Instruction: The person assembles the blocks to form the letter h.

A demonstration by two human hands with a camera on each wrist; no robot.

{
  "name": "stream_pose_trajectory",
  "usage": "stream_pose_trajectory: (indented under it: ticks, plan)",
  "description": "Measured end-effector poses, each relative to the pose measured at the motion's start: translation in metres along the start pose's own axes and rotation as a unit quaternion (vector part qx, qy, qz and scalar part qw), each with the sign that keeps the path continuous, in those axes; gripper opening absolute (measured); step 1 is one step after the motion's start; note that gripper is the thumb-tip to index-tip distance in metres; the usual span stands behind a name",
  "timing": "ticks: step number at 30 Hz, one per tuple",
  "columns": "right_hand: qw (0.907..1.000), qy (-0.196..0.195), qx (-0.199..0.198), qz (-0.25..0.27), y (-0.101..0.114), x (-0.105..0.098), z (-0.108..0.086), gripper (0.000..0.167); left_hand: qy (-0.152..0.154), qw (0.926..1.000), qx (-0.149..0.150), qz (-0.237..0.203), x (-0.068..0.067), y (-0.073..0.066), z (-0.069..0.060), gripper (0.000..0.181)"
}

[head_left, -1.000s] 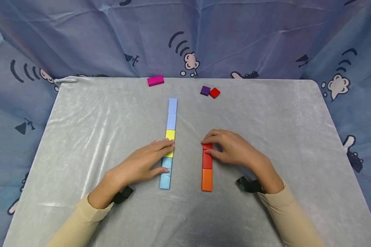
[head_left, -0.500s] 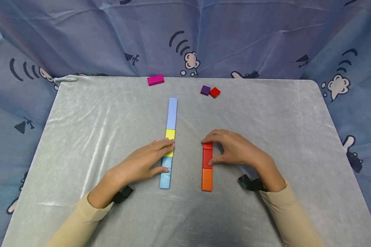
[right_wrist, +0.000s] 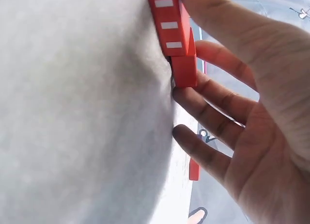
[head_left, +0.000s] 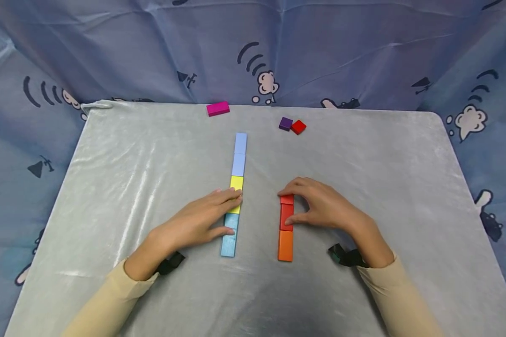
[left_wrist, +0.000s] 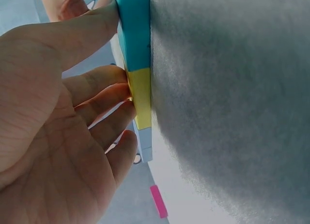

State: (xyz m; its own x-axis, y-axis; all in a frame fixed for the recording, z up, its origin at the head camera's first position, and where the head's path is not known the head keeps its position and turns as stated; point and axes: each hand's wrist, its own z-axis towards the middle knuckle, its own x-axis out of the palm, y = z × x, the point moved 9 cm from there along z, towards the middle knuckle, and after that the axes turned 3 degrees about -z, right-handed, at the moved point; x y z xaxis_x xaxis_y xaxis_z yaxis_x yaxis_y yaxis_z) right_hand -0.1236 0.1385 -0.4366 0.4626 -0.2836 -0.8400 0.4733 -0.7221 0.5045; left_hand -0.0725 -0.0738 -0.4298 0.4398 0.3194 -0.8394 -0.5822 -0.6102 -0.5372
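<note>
Long row: left of the frame's centre, running nearly upright – two pale blue blocks (head_left: 239,154) on top, then a yellow stretch (head_left: 236,182), then a light blue stretch (head_left: 228,245).
Left hand (head_left: 196,217): fingers extended and resting across the yellow, thumb on the light blue; it grips nothing.
Short row: right of centre – small red block (head_left: 287,199), longer red block (head_left: 286,211), orange block (head_left: 286,245), end to end.
Right hand (head_left: 322,203): bent in a loose C, fingers curled over the small red block's upper end, thumb on the longer red block; how firmly, I cannot tell.
Loose blocks: pink (head_left: 217,109), purple (head_left: 285,123) and red (head_left: 298,127), near the frame's top middle.
Step in hand: apparently snugging and straightening the short row.
Next move calls for: probably light pressure along the row, then a clean release without dragging the blocks askew.
</note>
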Motion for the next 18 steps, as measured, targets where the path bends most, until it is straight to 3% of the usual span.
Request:
stream_pose_trajectory:
  ticks: [14,18]
  plan:
    - [0.9995,-0.017,-0.001,-0.027,0.005,0.001,-0.013,0.062,0.0,1.0,-0.003,-0.006,0.0,0.001,0.001,0.075]
    - [0.999,-0.039,-0.007,-0.023,0.007,-0.001,-0.02,0.057,0.01,0.9999,-0.007,-0.012,0.002,0.001,0.003,0.074]
